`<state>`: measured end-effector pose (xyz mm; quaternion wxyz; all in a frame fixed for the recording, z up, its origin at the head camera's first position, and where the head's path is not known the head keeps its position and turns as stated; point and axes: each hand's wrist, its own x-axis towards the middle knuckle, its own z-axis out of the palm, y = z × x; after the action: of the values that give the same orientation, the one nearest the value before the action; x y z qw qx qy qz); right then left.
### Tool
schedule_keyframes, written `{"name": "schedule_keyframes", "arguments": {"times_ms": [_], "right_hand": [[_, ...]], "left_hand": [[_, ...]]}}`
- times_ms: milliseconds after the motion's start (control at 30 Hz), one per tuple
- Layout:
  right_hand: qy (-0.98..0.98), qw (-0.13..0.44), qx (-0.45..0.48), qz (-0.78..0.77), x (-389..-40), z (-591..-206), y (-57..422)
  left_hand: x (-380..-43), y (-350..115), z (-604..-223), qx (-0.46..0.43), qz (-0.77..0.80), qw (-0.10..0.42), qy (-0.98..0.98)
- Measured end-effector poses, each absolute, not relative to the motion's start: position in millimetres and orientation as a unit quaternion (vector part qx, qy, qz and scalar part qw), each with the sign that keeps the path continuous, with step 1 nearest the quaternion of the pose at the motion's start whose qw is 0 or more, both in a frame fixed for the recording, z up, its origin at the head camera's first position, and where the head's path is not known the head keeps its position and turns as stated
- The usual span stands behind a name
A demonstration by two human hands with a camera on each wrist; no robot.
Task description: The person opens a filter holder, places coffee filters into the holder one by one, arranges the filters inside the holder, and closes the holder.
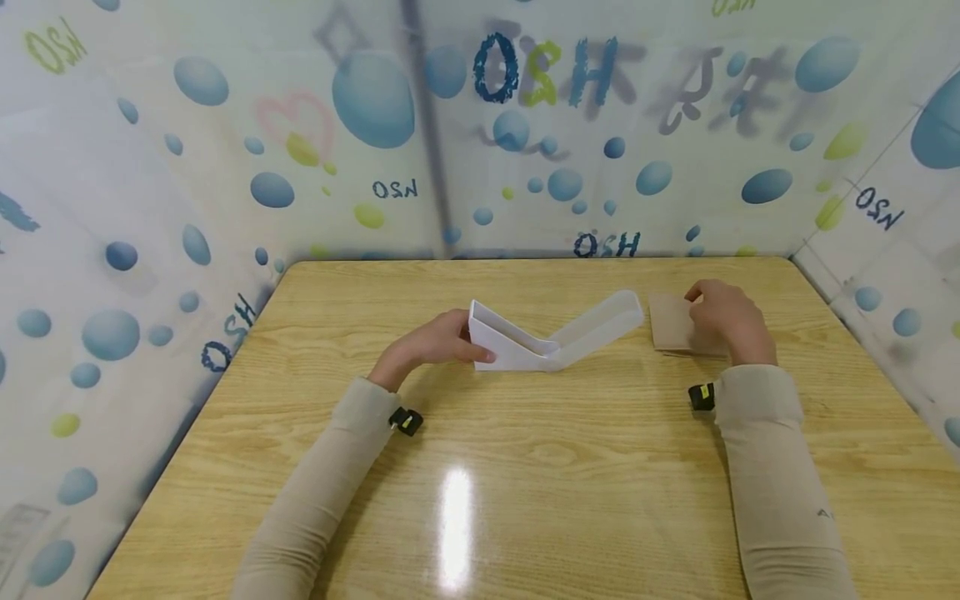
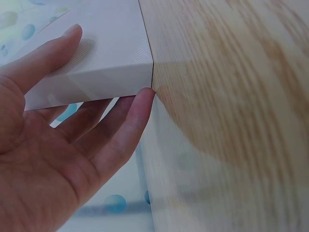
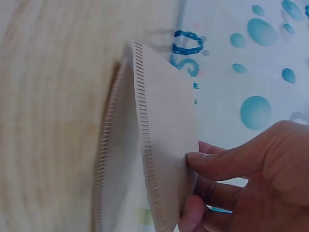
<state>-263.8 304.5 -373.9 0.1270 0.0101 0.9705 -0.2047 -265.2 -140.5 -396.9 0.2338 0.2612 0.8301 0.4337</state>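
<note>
A white box (image 1: 510, 352) with a slanted open top stands on the table. Its hinged translucent lid (image 1: 600, 327) is swung out to the right. My left hand (image 1: 442, 337) grips the box's left end, thumb on the near face and fingers behind it; in the left wrist view the fingertips reach the box's lower corner. On the right, brown coffee filter papers (image 1: 670, 321) with crimped edges lie on the table. My right hand (image 1: 729, 315) pinches the upper filter paper (image 3: 166, 116) between thumb and fingers. It is tilted up from another filter paper (image 3: 108, 164) beneath.
The wooden table (image 1: 525, 467) ends at a far edge against a patterned wall covering (image 1: 480, 167). Small black cameras, one at the left cuff (image 1: 406, 421) and one at the right cuff (image 1: 702, 397), sit on the sleeves.
</note>
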Motion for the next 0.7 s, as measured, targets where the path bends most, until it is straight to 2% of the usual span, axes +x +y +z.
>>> {"name": "schedule_keyframes", "arguments": {"times_ms": [700], "right_hand": [[0.975,0.042,-0.001,-0.218,-252,-336,287]], "left_hand": [[-265,-140,-397,0.265,0.424,0.224,0.836]]}}
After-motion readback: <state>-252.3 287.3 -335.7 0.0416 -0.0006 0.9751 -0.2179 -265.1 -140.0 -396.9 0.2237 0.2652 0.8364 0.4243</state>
